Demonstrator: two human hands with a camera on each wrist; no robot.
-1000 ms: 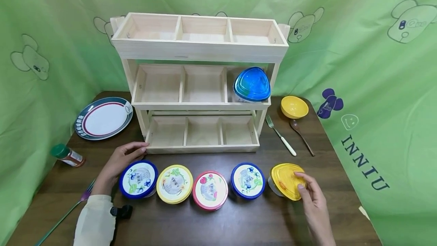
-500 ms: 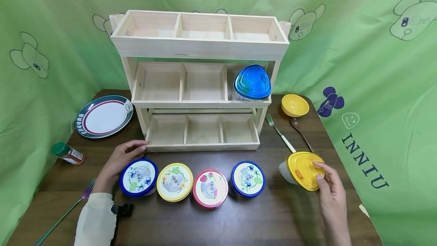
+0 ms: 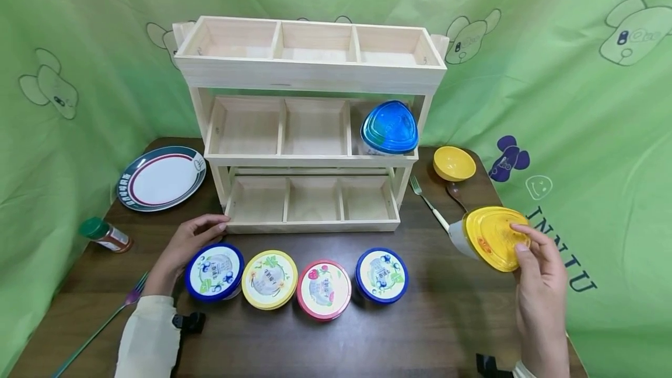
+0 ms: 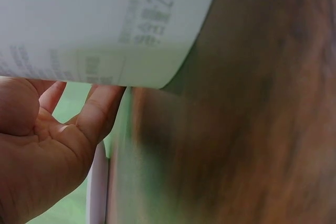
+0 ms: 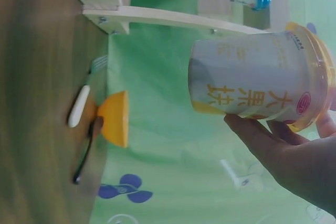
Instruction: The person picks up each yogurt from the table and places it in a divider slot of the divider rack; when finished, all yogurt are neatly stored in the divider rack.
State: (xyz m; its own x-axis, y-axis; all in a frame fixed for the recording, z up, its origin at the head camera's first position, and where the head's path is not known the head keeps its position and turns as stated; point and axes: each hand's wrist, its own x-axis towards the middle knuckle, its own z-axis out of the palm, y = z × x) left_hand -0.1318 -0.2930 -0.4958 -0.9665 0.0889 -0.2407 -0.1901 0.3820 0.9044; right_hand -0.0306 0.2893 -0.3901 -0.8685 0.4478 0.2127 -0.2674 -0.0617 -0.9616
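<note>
Dark wood surface [image 3: 336,352], green printed cloth [image 3: 604,133] hung behind and at both sides. Yellow-lidded cup [image 3: 490,239]: held above the surface at the right, beyond the end of the tub row. Long axis: base toward the surface, lid upward; in the head view the base shows at left and the lid at right. Exact lean not measurable.

Cup relative to fingers: right hand [image 3: 543,284] is on the cup's right side. Fingers bent, parted only by the lid's edge; thumb and one fingertip on the lid, another finger against the wall (right wrist view). Grip firm or light: cannot tell.

Near the cup: white-handled fork [image 3: 434,210], brown spoon [image 3: 455,192] partly covered by the cup, yellow bowl [image 3: 454,165].

Left hand [image 3: 184,247]: fingers loosely extended, holding nothing, touching the left front corner of the three-tier wooden rack [image 3: 310,77]. Blue-lidded container [image 3: 391,127] in the rack's middle tier, right compartment. Four tubs [image 3: 270,280] in a row before the rack. Far left: plate [image 3: 161,179], green-capped jar [image 3: 107,236] on its side.
</note>
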